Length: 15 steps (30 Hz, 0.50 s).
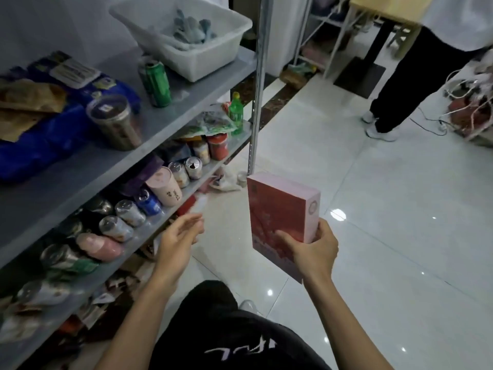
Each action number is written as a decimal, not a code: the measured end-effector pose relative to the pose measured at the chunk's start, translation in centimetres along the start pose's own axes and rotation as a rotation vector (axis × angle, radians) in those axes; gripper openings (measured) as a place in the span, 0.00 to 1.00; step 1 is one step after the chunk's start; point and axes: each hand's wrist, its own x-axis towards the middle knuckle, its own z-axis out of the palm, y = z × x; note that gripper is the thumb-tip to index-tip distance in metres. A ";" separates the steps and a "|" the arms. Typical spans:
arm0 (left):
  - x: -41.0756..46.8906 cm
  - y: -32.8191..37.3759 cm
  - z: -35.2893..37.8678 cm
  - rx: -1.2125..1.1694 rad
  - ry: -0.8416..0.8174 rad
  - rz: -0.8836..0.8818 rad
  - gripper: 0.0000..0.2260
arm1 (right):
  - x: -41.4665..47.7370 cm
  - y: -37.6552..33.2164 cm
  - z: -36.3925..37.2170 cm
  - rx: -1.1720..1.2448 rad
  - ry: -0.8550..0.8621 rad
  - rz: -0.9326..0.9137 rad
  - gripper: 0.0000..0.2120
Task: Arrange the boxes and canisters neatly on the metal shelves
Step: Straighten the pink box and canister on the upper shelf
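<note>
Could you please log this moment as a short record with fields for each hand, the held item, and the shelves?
right hand: right hand grips the pink box upright by its lower end, over the floor
left hand: left hand open, empty, reaching toward the middle shelf
middle shelf: crowded with cans, many lying on their sides
upper shelf: white bin, green can, steel canister, blue bag

Translucent white plastic tub (213, 53) holding grey-blue gloves (190, 30). Green plastic soda bottle (236, 113), upright. Glossy white tiled floor (386, 209). Bystander's white sneakers (380, 129) beside tangled white cables (466, 102).
</note>
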 end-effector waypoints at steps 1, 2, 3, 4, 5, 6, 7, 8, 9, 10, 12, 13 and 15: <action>0.5 -0.2 0.3 -0.007 0.016 -0.020 0.07 | 1.2 -0.2 0.3 0.005 -0.006 0.001 0.28; 1.1 -0.3 0.5 -0.012 0.033 -0.043 0.07 | 2.4 -0.6 0.5 0.009 -0.014 0.004 0.28; 1.9 -0.2 0.8 -0.015 0.046 -0.057 0.07 | 3.5 -1.0 0.9 0.013 -0.024 0.007 0.28; 2.7 -0.1 1.0 -0.013 0.057 -0.063 0.07 | 4.6 -1.4 1.2 0.017 -0.034 0.009 0.28; 3.8 0.1 1.1 -0.009 0.068 -0.068 0.07 | 5.8 -1.7 1.6 0.016 -0.041 0.011 0.28; 5.1 0.3 1.3 -0.008 0.077 -0.073 0.07 | 7.0 -1.9 2.0 0.017 -0.046 0.015 0.27; 6.4 0.7 1.6 -0.010 0.086 -0.079 0.07 | 8.3 -2.2 2.4 0.020 -0.049 0.019 0.27; 7.8 1.0 2.1 -0.015 0.090 -0.084 0.07 | 9.5 -2.5 2.9 0.022 -0.051 0.023 0.26; 9.5 1.5 2.7 -0.025 0.092 -0.087 0.06 | 10.9 -2.8 3.4 0.019 -0.049 0.024 0.26; 11.5 2.1 3.4 -0.036 0.089 -0.089 0.06 | 12.3 -3.2 4.0 0.013 -0.043 0.025 0.26; 15.5 3.6 5.2 -0.052 0.060 -0.076 0.07 | 14.7 -4.0 5.0 0.005 -0.020 0.033 0.25; 17.4 4.6 6.2 -0.055 0.035 -0.056 0.07 | 15.9 -4.4 5.4 0.005 -0.002 0.038 0.25; 21.2 6.6 7.9 -0.049 -0.033 -0.030 0.06 | 17.9 -5.1 5.8 0.005 0.041 0.059 0.25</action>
